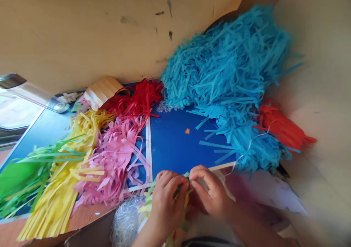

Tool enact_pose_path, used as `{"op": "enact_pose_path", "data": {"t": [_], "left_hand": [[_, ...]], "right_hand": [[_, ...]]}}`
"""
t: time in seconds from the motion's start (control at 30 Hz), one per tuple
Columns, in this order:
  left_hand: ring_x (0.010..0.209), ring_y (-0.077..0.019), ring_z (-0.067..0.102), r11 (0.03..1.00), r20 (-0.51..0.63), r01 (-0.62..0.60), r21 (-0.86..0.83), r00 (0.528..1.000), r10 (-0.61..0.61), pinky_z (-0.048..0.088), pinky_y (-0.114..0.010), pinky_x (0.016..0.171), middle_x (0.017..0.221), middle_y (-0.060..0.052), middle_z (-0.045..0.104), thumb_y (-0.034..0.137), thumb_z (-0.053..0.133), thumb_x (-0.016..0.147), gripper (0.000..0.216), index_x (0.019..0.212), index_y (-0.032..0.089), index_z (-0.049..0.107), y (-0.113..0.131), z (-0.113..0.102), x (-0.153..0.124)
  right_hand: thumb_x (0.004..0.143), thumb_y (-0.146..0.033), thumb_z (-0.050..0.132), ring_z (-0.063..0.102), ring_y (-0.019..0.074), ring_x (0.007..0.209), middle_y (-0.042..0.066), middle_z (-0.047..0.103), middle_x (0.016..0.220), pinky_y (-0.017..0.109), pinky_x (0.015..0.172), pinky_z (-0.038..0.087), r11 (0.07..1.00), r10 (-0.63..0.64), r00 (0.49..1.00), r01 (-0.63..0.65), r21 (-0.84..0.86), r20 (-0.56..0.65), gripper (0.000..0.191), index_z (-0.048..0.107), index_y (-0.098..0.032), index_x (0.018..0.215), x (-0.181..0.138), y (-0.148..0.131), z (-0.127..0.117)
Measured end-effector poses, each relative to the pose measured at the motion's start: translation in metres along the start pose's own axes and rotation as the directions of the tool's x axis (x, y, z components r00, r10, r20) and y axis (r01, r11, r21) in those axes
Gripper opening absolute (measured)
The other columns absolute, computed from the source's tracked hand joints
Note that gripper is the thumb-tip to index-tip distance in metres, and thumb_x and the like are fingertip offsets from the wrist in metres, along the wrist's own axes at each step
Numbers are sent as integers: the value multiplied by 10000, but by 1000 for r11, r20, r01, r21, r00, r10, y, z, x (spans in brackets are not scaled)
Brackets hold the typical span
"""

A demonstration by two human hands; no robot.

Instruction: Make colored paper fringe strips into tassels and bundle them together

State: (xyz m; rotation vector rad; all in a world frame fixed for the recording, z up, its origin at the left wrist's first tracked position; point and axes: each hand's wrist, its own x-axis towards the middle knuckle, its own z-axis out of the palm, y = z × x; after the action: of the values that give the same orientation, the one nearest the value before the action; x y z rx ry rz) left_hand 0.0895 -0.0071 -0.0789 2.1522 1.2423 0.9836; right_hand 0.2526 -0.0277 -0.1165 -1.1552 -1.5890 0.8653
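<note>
Green and yellow paper fringe: I see the green and yellow paper fringe (148, 203) at the hands, by the table's near edge, with bits hanging below.
Left hand: the left hand (168, 194) has its fingers curled in, pinching the top of that fringe.
Right hand: the right hand (210, 190) brings thumb and finger close together at the same spot; I cannot tell if they pinch it too.
Clear strings: a shiny clump of clear strings (126, 217) sits just left of the left hand.
Blue table: past the hands I see the blue table (178, 144).
Left side: pink fringe (115, 155), then yellow fringe (82, 137), then green fringe (24, 170).
Right side: a big blue fringe heap (227, 64) leans on the wall (82, 31), with a red bundle (285, 124) beside it.
</note>
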Motion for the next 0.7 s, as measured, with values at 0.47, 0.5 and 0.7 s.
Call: {"op": "enact_pose_path", "data": {"t": [0.47,0.5,0.7], "left_hand": [[705,-153,557,999,33,-26,32,999,25,397,-322,712,747,5,644,112,557,915,128,832,203,592,-3,0,0],[702,-151,556,999,32,-30,30,999,29,393,-324,711,740,6,640,109,556,913,131,827,202,588,-2,1,0],[717,-153,568,1000,36,-8,-28,999,9,414,-309,699,756,2,629,127,571,908,104,848,208,595,-3,-4,-1]], "right_hand": [[950,-176,527,620,174,892,29,647,925,301,832,492,998,51,999,-51,21,-16,72,560,-238,968,-3,1,1],[944,-169,533,624,171,887,25,654,921,300,834,492,999,36,999,-35,14,-18,79,564,-238,965,-3,0,0],[926,-190,584,675,164,878,18,721,941,274,809,514,996,83,996,-84,36,29,118,641,-240,1016,5,-9,-15]]}}
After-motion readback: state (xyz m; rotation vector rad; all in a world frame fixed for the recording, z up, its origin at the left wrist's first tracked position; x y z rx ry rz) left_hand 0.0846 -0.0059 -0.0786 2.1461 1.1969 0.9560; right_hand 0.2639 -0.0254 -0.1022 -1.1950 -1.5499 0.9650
